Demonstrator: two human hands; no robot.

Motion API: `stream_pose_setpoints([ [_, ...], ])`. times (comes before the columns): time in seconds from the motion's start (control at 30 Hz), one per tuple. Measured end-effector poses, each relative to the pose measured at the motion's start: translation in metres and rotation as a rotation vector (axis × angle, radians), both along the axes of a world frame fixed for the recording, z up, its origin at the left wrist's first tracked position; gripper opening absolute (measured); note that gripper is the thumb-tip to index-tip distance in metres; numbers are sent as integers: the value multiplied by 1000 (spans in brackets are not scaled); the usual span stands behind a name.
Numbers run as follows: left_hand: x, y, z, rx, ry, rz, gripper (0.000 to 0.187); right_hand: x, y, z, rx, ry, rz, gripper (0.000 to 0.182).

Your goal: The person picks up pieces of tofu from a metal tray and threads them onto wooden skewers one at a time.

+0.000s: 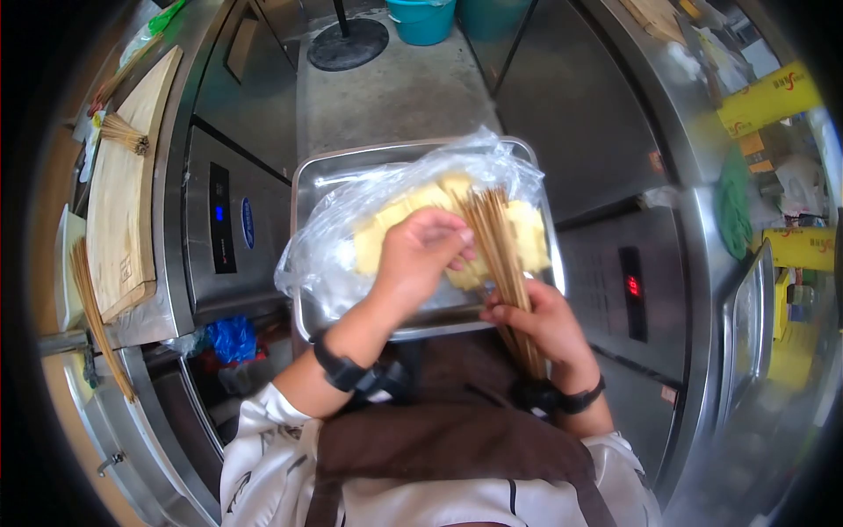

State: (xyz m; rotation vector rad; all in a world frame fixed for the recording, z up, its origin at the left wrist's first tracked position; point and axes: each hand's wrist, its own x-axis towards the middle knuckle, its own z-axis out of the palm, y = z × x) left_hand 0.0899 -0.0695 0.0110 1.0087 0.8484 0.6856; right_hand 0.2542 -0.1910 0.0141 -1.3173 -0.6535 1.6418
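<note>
My right hand (549,327) is wrapped round the lower part of a thick bundle of thin wooden skewers (493,233), whose upper ends fan out slightly. Beside the bundle, my left hand (417,253) has its thumb and fingers drawn together near the skewers; whatever is between them is too small to make out. Beneath both hands is a rectangular metal tray (386,151). Pale yellow flat pieces (529,235) lie in it on a clear plastic bag (329,233), which spills over the tray's left rim.
Steel cabinets (580,97) flank me on both sides. On the left counter, a wooden board (132,193) bears a small skewer bundle (123,133); more long skewers (98,316) lie nearer me. A teal bucket (423,22) and a round black base (348,44) stand on the floor ahead.
</note>
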Motion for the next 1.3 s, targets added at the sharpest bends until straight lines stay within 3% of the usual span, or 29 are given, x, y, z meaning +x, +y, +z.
stream_pose_setpoints([
  [0.83, -30, 6, -9, -56, -89, -52, 6, -3, 4, -7, 14, -18, -21, 11],
  [0.93, -58, 18, -13, 402, 232, 14, 14, -5, 5, -3, -16, 18, -98, 11],
  [1.03, -91, 34, -5, 1170, 742, -132, 26, -3, 4, -5, -22, 35, -124, 11],
  [1.3, -80, 36, -6, 1235, 591, -354, 27, -5, 7, -3, -15, 34, -109, 10],
])
